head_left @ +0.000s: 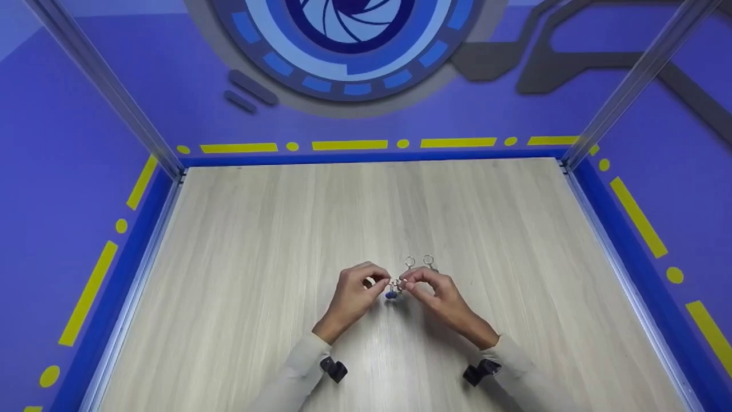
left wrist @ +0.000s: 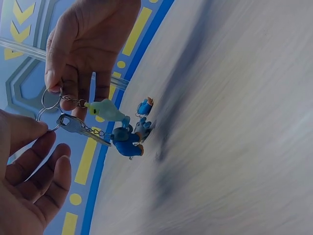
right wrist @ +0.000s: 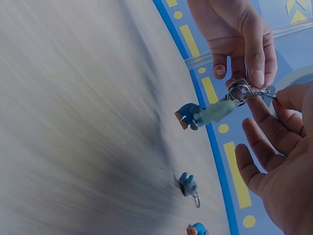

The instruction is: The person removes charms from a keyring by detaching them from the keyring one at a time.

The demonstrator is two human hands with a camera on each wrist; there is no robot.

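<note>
My left hand [head_left: 353, 290] pinches a metal key ring [left wrist: 43, 117] between thumb and forefinger. A key [left wrist: 73, 124] and a chained blue figurine [left wrist: 126, 142] hang at that ring. My right hand [head_left: 437, 294] pinches a second metal ring [left wrist: 50, 99], whose short chain carries a pale green figurine [left wrist: 105, 110]. The two rings overlap in the left wrist view, fingertips close together above the table. From the right wrist, the pale green figurine [right wrist: 215, 112] partly covers the blue one [right wrist: 188, 115].
Two more keychains lie on the wooden table [head_left: 257, 229] just beyond my right hand, their rings [head_left: 410, 261] pointing away. One has a grey-blue figurine [right wrist: 187, 185], the other a blue and orange one [right wrist: 198, 229]. Blue panels [head_left: 114, 86] enclose the table's back and sides.
</note>
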